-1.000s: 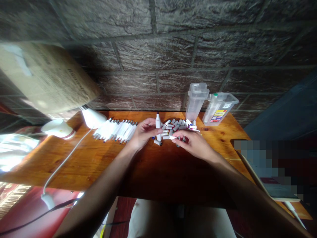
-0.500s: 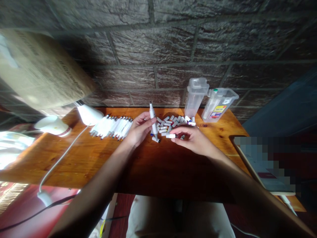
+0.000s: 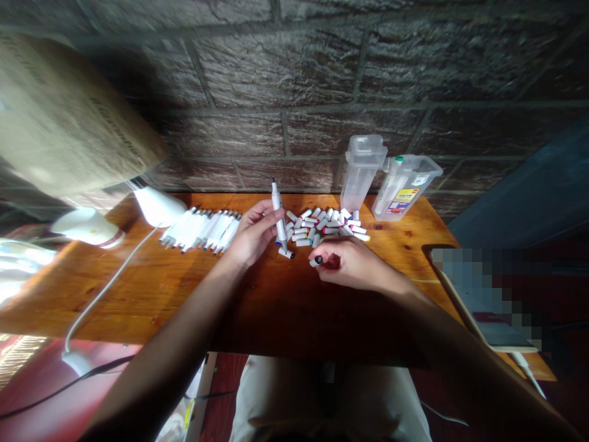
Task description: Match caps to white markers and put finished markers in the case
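Observation:
Held nearly upright in my left hand [image 3: 254, 232] is a white marker [image 3: 278, 215], its dark tip uncapped at the top. Just below it a white cap [image 3: 286, 253] with a dark end lies on the wooden table. My right hand [image 3: 347, 261] pinches another marker cap [image 3: 316, 261], white with a black end turned toward me. Behind that hand spreads a loose pile of white marker caps [image 3: 322, 221] with coloured ends. Left of my left hand, several white markers [image 3: 200, 229] lie side by side in a row.
Two clear plastic cases stand at the back: a tall one [image 3: 363, 172] and a labelled one [image 3: 405, 190] holding a green-ended marker. A lamp [image 3: 159, 205] and a white cup [image 3: 87, 226] are left, with a cable [image 3: 105, 279]. A tablet [image 3: 478, 307] lies right.
My right hand has drawn a little toward me and turned the cap so its black end faces me. My left hand still holds the marker upright. The view has shifted slightly.

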`<state>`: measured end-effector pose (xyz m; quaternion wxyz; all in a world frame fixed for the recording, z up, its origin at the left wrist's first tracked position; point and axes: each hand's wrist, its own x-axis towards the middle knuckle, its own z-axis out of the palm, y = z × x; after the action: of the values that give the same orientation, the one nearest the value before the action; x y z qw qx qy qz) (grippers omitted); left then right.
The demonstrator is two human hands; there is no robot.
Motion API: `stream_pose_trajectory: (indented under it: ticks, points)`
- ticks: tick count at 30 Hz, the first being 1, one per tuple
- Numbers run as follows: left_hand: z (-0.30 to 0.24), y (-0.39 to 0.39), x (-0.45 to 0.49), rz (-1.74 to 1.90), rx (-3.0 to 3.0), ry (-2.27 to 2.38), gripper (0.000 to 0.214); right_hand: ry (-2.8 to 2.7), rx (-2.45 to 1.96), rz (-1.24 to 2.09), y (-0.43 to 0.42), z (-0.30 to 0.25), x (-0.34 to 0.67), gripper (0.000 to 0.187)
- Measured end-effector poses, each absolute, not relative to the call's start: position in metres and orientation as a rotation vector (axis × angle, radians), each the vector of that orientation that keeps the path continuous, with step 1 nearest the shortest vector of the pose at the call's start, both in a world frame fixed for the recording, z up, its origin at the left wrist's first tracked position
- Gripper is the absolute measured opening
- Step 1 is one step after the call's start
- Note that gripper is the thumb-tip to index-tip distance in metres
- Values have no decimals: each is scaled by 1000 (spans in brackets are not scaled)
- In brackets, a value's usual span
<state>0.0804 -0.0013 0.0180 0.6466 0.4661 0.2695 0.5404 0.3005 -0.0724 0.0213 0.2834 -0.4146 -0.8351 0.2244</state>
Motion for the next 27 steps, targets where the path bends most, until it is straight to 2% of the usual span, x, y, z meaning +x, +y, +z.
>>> stream_pose_trajectory:
  ticks: [8, 27]
  points:
    - [20, 0, 80, 1251, 1014, 609, 27, -2309, -1096, 439, -68, 15, 299, 14]
    - [23, 8, 77, 1371, 803, 727, 36, -2372, -957, 487, -77, -4, 270, 16]
